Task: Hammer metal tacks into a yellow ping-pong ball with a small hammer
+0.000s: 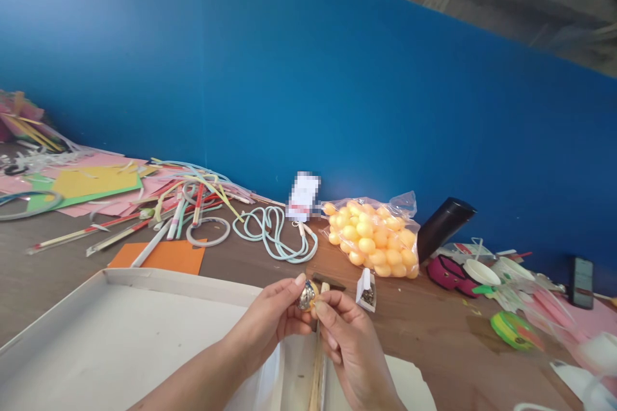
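In front of me, my left hand (277, 311) is closed around a small orange ball (306, 295) whose near side is covered with shiny silver pieces like tack heads. The thumb and fingers of my right hand (344, 327) are pinched together against the ball's right side; whatever is between them is too small to make out. Below my hands lies a hammer with a wooden handle (317, 376) and a dark head (328, 280). Just right of it stands an open small white box (366, 295) of tiny dark metal pieces, perhaps tacks.
A clear bag of orange balls (373, 237) sits by the blue partition (308, 77), beside a leaning black bottle (443, 225). A white tray (178, 276) fills the near left. Coloured paper (101, 181), a lanyard cord (274, 231), a green tape measure (513, 332) and a phone (581, 282) lie around.
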Demonstrator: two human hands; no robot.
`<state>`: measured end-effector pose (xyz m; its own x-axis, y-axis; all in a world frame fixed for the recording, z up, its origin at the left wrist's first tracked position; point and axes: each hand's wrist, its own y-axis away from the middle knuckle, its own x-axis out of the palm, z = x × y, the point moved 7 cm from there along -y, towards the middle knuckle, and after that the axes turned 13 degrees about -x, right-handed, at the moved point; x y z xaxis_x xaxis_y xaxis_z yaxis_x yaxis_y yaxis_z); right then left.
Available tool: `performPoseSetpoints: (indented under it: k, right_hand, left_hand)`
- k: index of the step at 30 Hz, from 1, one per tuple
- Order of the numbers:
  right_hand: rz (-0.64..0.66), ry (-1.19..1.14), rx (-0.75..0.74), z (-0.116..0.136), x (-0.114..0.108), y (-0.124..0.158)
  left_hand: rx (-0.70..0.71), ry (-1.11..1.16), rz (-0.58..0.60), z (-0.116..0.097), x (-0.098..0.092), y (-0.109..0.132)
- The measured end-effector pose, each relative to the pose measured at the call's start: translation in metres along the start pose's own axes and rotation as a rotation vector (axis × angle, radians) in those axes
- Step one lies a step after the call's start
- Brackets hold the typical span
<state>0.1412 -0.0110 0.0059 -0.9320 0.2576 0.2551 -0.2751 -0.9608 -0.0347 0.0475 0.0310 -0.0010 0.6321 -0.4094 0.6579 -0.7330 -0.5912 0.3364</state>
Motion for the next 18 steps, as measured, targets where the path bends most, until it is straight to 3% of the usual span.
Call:
performPoseSetpoints:
  k: [18]
  right_hand:
    - [0.052,0.174,-0.171,0.0094,0.0061,-0.0036]
  left_hand:
    - [0.105,-0.111,-0.062,-0.0050,-0.0008,0.0050]
